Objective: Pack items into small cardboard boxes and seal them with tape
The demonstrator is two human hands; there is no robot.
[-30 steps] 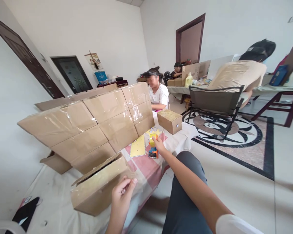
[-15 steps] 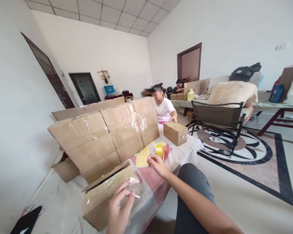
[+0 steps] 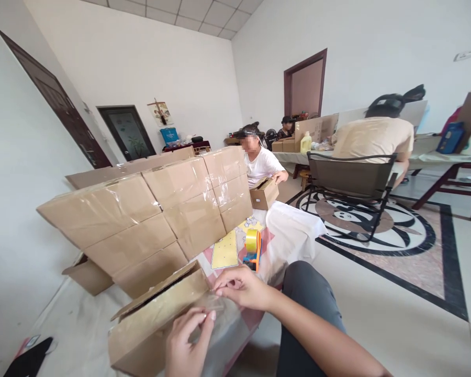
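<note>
Between left hand point(image 3: 189, 337) and right hand point(image 3: 243, 288), clear tape point(image 3: 215, 303) spans their grip

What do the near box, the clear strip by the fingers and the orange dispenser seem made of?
Near box: brown cardboard, matt-sided, judging by its thin open edge. Strip: probably glossy plastic film, being see-through with faint highlights. Dispenser: likely hard plastic, from its even, bright colour; finish too small to tell.
</note>
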